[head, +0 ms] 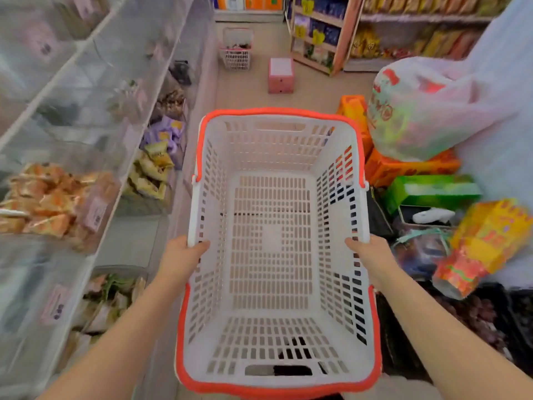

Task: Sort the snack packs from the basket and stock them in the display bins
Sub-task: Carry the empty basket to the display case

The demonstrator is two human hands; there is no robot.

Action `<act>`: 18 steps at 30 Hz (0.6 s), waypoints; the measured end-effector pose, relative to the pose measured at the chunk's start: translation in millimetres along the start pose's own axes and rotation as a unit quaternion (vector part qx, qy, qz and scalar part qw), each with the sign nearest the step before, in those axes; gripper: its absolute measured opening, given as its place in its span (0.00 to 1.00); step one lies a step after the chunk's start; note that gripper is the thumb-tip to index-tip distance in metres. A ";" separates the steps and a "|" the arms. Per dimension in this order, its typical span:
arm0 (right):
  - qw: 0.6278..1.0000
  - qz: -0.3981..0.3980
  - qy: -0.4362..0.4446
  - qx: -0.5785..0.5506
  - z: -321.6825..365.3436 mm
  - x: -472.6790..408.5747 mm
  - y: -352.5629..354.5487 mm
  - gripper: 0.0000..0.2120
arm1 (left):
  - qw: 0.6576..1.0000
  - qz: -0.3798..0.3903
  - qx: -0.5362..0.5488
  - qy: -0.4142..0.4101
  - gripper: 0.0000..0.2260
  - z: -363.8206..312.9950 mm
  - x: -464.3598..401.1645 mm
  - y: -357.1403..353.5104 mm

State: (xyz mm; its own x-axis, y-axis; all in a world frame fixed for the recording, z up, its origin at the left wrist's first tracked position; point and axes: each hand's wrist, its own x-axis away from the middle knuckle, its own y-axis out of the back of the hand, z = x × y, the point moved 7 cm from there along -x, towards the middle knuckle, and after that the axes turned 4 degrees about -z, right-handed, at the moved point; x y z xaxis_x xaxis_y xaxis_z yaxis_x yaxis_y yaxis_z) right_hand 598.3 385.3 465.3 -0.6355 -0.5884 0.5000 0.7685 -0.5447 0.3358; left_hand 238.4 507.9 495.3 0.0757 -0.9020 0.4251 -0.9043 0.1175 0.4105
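Note:
A white slotted basket point(271, 157) with an orange rim and handles is held in front of me above the aisle floor, and nothing lies inside it. My left hand point(180, 255) grips its left rim. My right hand point(372, 252) grips its right rim. On my left run clear display bins point(95, 197) in tiers. One holds orange snack packs point(49, 203), another yellow-green packs point(151, 171), another purple packs point(167, 134).
Orange and green boxes point(427, 186), a big plastic bag point(418, 108) and loose packets crowd the right side. Down the aisle stand a pink box point(280, 75) and a second white basket point(236, 54). Stocked shelves point(375, 30) fill the far end.

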 end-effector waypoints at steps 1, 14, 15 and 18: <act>1.000 0.003 0.003 -0.003 14.4 -19.5 -0.2 0.09 | 1.000 0.000 0.003 -0.003 0.04 -15.2 -15.4 -9.1; 0.999 0.042 0.005 -0.022 193.2 -269.3 -22.7 0.15 | 0.999 -0.049 0.014 -0.003 0.06 -181.6 -216.2 -110.2; 0.999 0.045 0.007 -0.023 204.6 -287.1 -29.9 0.16 | 0.998 -0.054 0.013 -0.005 0.05 -191.3 -235.4 -113.4; 0.998 0.052 0.014 -0.023 241.0 -341.2 -55.0 0.16 | 0.998 -0.058 0.007 -0.008 0.05 -219.9 -298.0 -123.1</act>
State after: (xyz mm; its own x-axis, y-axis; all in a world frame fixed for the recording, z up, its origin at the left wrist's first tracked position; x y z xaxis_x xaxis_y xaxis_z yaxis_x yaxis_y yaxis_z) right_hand 790.9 760.0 468.6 -0.5549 -0.6596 0.5070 0.8265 -0.5066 0.2455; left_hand 419.6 853.6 495.5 0.1744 -0.9158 0.3618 -0.8957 0.0050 0.4446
